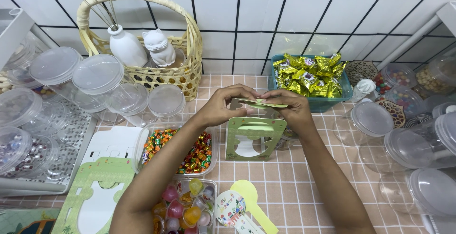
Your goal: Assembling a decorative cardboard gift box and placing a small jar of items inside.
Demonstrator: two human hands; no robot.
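Green die-cut card box [255, 136], half folded

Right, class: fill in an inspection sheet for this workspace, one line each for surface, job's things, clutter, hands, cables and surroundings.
Surface: pink tiled counter, crowded.
Job's things: green card box, upright, top flap pinched by both hands; flat card blanks at lower left.
Clutter: sweets tub, jelly tub, teal gold-sweets bin, clear lidded jars on both sides, yellow tags.
Hands: left hand and right hand meet over the box flap.
Cables: nothing seen.
Surroundings: white tiled wall, wicker basket with white vase and cat figure.
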